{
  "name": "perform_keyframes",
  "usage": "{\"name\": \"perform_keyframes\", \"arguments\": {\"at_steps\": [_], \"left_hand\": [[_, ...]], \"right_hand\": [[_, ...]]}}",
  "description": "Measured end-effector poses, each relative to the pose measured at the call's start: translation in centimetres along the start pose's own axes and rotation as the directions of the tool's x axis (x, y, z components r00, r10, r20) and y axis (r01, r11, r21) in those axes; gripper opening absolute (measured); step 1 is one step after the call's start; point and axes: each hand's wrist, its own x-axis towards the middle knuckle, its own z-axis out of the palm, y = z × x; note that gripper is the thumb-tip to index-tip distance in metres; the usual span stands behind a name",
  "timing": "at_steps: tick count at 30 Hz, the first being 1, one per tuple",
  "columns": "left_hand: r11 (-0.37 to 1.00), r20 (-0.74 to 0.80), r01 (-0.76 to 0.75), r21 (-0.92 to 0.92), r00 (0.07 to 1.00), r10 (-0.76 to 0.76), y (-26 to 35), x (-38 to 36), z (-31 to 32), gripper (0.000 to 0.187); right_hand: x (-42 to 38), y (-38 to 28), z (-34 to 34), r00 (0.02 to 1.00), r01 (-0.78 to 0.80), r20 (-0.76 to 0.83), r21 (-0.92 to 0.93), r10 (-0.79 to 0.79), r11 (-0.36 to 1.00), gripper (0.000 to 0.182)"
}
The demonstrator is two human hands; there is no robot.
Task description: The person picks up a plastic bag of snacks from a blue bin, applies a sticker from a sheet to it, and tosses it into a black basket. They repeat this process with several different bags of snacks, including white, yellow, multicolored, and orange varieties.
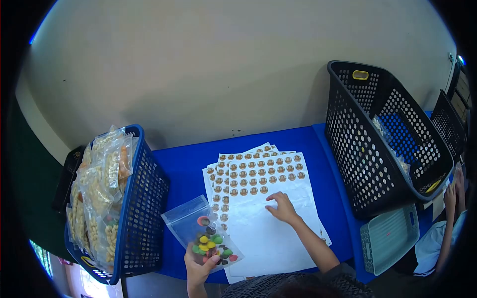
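Note:
My left hand (199,268) grips the lower edge of a clear zip bag (191,218), thumb in front. Inside the bag lie colourful round sweets, red, yellow, green and dark brown, gathered toward its lower end. The bag is tilted and overlaps the left side of a stack of sticker sheets. My right hand (283,207) is over the top sticker sheet (268,238), just right of its lowest row of round brown stickers. Its thumb and forefinger are curved with a gap between them, and no object shows there. Below the sticker rows the sheet is bare white.
On the left, a blue basket (144,208) is heaped with bagged snacks (102,184). A tall black basket (348,149) with some bags inside stands right, above a grey-green tray (390,241). Another person's hands (454,191) are at far right. Blue cloth (184,169) covers the table.

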Motion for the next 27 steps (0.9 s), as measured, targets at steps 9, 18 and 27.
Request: {"name": "perform_keyframes", "arguments": {"at_steps": [9,18,27], "left_hand": [[0.994,0.039,0.044,0.103,0.998,-0.048,-1.3,3.6,1.1,0.041],[0.987,0.075,0.148,0.057,0.985,-0.152,-2.3,6.2,3.5,0.046],[0.977,0.129,0.14,0.159,0.978,-0.161,-2.6,6.1,3.4,0.045]], "right_hand": [[7.3,4.9,3.3,0.991,-0.117,-0.095,-0.242,0.097,0.963,0.013],[7.8,5.5,4.6,0.991,-0.118,-0.095,-0.34,0.091,0.933,0.007],[8.0,5.3,4.3,0.989,-0.122,-0.118,-0.33,0.087,0.936,0.006]]}}
